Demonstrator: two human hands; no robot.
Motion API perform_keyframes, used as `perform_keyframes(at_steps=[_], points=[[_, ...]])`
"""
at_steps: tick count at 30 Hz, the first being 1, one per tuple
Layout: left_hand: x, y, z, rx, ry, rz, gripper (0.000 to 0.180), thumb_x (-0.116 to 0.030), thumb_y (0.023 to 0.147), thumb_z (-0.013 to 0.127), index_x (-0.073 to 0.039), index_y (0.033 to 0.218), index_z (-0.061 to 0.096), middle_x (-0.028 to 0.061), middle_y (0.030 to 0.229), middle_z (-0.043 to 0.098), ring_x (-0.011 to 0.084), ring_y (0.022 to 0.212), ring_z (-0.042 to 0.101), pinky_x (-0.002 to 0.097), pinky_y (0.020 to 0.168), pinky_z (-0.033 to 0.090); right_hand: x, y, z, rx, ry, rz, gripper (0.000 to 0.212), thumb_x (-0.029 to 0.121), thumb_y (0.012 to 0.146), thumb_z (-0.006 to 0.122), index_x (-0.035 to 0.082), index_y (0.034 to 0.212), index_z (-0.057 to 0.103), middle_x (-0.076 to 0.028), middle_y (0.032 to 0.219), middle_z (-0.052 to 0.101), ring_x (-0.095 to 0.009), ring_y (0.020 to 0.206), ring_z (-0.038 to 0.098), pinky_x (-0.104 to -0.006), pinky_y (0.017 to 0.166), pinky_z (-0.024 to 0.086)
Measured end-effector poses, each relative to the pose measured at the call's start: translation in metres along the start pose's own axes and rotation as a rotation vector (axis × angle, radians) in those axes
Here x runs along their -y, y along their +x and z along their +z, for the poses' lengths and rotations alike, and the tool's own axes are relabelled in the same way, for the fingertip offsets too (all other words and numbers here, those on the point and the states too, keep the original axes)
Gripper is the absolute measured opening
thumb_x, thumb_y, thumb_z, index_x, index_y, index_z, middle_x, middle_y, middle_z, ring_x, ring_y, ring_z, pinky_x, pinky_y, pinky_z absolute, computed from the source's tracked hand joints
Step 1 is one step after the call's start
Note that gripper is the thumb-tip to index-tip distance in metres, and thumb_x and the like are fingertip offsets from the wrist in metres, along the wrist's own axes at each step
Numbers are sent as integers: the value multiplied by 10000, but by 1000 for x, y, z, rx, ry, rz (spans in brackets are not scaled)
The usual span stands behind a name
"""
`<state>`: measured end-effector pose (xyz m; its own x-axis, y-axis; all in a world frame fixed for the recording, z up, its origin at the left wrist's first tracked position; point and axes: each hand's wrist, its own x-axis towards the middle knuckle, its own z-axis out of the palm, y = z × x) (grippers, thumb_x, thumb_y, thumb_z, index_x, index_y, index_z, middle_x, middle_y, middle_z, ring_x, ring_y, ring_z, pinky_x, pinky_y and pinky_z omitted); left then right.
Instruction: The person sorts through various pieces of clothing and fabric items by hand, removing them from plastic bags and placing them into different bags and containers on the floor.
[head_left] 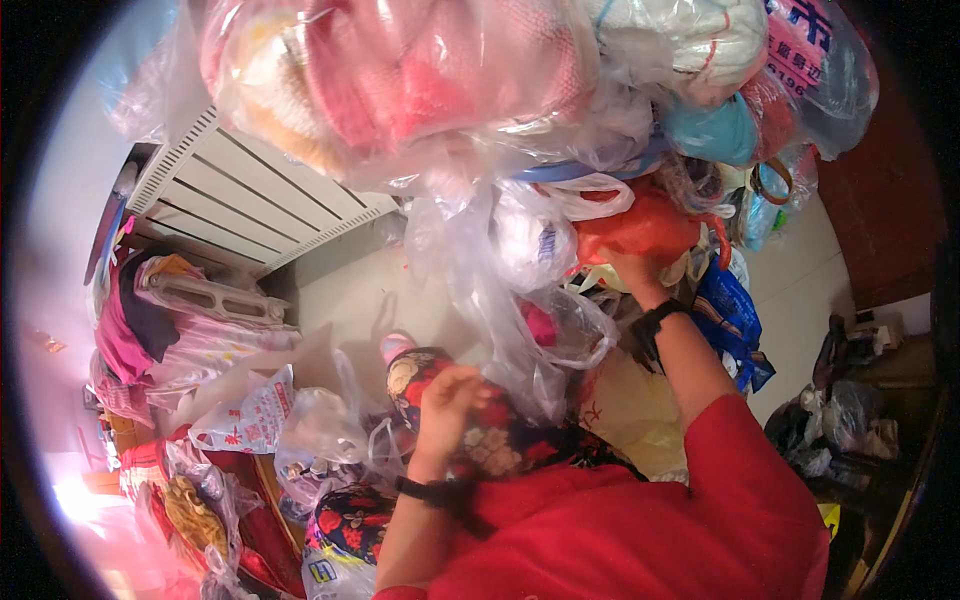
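Observation:
My right hand [634,268] reaches up to a red plastic bag [645,228] and grips its lower edge; part of the fingers is hidden by the bag. Left of it hangs a knotted white plastic bag [532,245] with something pale inside. My left hand [452,398] hovers over my flowered trousers [510,440], its fingers loosely bent and slightly blurred, with nothing seen in them. Between my hands droops a clear plastic bag [575,335] with a bright pink item in it.
Large clear bags of pink cloth [420,80] bulge across the top. A white radiator [245,185] stands at upper left. Bagged clothes [240,420] crowd the lower left. A blue bag [730,315] lies beside my right forearm. Dark furniture [895,400] borders the right.

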<state>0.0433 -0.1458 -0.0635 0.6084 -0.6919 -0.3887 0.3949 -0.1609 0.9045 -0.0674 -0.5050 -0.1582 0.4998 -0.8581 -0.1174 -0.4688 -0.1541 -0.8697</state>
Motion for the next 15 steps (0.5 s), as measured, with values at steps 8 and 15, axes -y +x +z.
perform_keyframes(at_steps=[8, 15], points=[[2, 13, 1, 18, 111, -14, 118, -19, 889, 526, -5, 996, 576, 60, 919, 624, 122, 786, 603, 239, 673, 485, -15, 68, 33, -5, -215, -46, 462, 317, 754, 663, 39, 1111, 570, -154, 1103, 583, -304, 1008, 555, -397, 838, 427], [-4, -1, 0, -62, 86, 35, 109, -6, 887, 524, 1, 978, 585, 38, 879, 619, 130, 754, 610, 240, 659, 483, 14, 17, 18, 95, -754, 8, 369, 275, 790, 618, 33, 1066, 578, -180, 1033, 586, -345, 928, 567, -432, 738, 442]])
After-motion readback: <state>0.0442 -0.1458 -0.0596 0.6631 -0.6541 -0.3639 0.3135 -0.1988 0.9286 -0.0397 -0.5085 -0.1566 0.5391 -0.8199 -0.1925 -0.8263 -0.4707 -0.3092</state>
